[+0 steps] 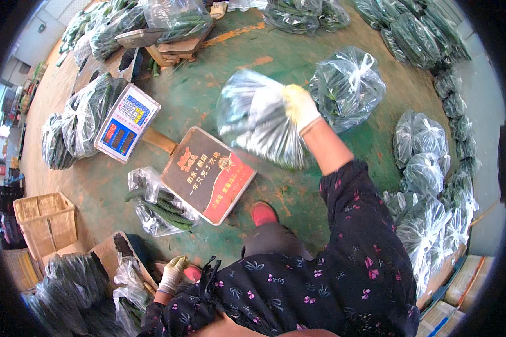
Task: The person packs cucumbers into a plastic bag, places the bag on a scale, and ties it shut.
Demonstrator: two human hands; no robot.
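Note:
My right hand (299, 105), in a pale knitted glove, grips the gathered top of a clear plastic bag of green vegetables (257, 118). The bag is blurred and hangs over the floor, up and to the right of the bare platform of a digital scale (208, 177). The tilted display of the scale (127, 123) is lit. My left hand (173, 271), also gloved, is low beside my body with its fingers curled; whether it holds anything cannot be told. Left of the platform, cucumbers (164, 210) lie on an open clear bag (145, 181) on the floor.
A tied bag of vegetables (348, 88) stands right of my right hand. More filled bags (423, 168) line the right wall; others (86, 118) stand behind the display. A plastic crate (46, 223) is at left, dark bagged produce (74, 295) at lower left. A second scale (173, 52) stands at the top.

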